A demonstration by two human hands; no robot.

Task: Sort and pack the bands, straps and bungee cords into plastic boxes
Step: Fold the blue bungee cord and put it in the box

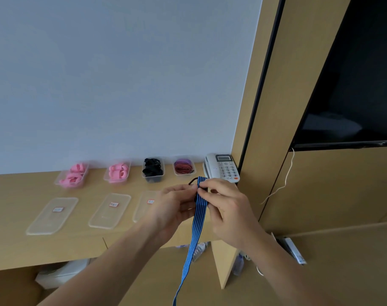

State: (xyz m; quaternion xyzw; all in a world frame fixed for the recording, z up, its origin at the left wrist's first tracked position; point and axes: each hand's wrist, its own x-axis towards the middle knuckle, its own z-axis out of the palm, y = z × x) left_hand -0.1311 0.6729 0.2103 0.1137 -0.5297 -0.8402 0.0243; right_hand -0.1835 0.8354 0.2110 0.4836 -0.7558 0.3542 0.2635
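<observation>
The person holds a blue striped strap [198,214] up in front of the desk [15,246], both hands working at its upper end. The right hand [229,208] pinches the folded top of the strap between thumb and fingers, and the left hand [177,206] meets it from the other side, fingers curled in against the same fold; a dark hook or loop pokes out just above the pinch, too small to make out. From the hands the strap hangs almost straight down, its long axis running toward the lower edge of the view, where the free tail drops out of sight. So the loose length lies below both hands, and winding it up appears to be the step in hand. Along the back of the desk stand four plastic boxes: two with pink bands [72,176] [117,172], one with black straps [153,170], and one with a red and purple cord [184,167]. That last box sits just beyond the hands and nearest the right one, beside a telephone [222,167]. Three lids [53,215] [110,210] [143,206] lie flat in front of the boxes, the third partly hidden by the left hand. Which box the strap belongs in cannot be told yet.
</observation>
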